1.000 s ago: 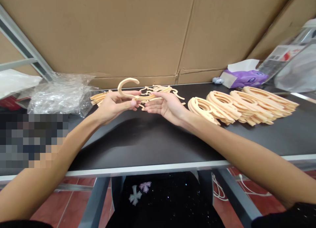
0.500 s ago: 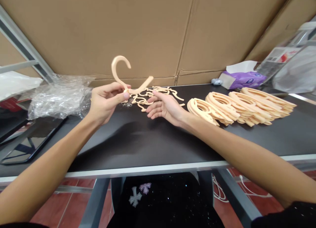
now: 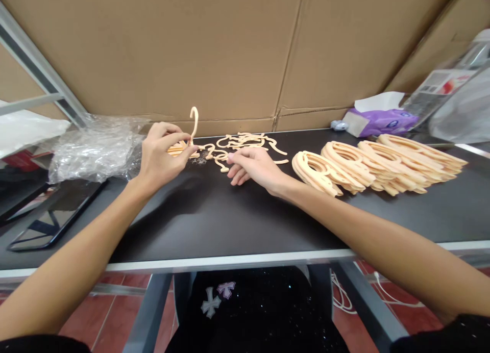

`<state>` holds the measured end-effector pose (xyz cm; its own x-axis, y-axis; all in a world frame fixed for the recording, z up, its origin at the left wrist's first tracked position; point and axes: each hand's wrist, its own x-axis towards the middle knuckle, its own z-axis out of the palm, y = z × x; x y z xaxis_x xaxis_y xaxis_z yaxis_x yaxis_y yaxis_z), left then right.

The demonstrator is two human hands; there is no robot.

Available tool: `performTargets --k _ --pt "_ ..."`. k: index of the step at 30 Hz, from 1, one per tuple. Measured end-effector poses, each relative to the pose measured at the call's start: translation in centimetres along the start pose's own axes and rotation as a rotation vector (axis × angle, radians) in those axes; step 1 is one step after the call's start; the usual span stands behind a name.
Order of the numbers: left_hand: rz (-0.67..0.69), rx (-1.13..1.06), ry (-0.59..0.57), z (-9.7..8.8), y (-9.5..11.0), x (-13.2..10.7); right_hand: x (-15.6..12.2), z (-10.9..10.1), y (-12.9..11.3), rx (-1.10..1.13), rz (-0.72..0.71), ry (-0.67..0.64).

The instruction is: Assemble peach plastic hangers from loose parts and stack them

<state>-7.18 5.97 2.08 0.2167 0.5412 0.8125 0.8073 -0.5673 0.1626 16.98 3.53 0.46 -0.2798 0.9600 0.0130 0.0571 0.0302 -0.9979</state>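
Observation:
My left hand (image 3: 161, 151) pinches a peach-coloured foam hanger piece (image 3: 193, 126) by its base, the hook pointing up, right above a small flat stack of the same pieces (image 3: 176, 149) on the black table (image 3: 214, 215). My right hand (image 3: 254, 168) rests on the table with fingers loosely curled, fingertips touching a loose heap of thin foam offcuts (image 3: 241, 143). To the right lies a long overlapping row of foam ring-shaped pieces (image 3: 378, 164).
A large cardboard sheet (image 3: 229, 47) stands behind the table. Crumpled clear plastic (image 3: 92, 146) lies at the back left, a dark tablet (image 3: 53, 218) at the left edge. A purple tissue pack (image 3: 377, 119) and bags sit at the back right.
My left hand has turned the hanger piece edge-on and lowered it toward the stack at the left. My right hand let go of it and sank onto the table.

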Motion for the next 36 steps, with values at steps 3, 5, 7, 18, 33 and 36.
performTargets --k 3,5,7,18,33,36 --pt "0.028 0.017 -0.021 0.3 -0.5 -0.1 0.0 0.0 0.0 -0.002 -0.015 -0.007" --pt "0.05 0.023 -0.041 0.2 -0.3 -0.1 0.0 0.0 0.1 -0.014 -0.02 -0.017" --pt "0.064 0.029 -0.065 0.1 0.0 -0.1 0.0 0.1 0.1 -0.025 -0.023 -0.02" --pt "0.013 0.139 -0.195 0.2 0.2 -0.3 -0.4 0.3 -0.4 -0.073 -0.026 -0.036" --pt "-0.165 0.495 -0.701 0.9 -0.8 -0.7 -0.6 0.3 -0.2 -0.164 -0.085 -0.079" --pt "-0.157 0.499 -0.699 0.8 -0.6 -0.6 -0.6 0.3 -0.1 -0.167 -0.093 -0.08"
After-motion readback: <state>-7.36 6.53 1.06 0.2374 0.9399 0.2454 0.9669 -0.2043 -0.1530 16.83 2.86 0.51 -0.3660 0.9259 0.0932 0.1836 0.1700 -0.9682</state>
